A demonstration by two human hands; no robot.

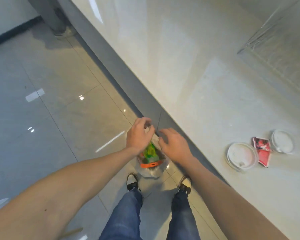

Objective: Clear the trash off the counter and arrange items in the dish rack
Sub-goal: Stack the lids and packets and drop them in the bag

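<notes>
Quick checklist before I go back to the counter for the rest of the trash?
1. Trash bag held: ok, left hand pinches its top.
2. Right hand free: ok, open beside the bag.
3. Bag clear of the floor: cannot tell.
4. Trash remaining on counter: not ok, red packet and two round lids lie there.
5. Dish rack in sight: not ok, out of view.

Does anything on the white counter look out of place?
Yes: a torn red foil sachet lies between two round white plastic lids near the counter edge, loose litter not yet bagged.
</notes>
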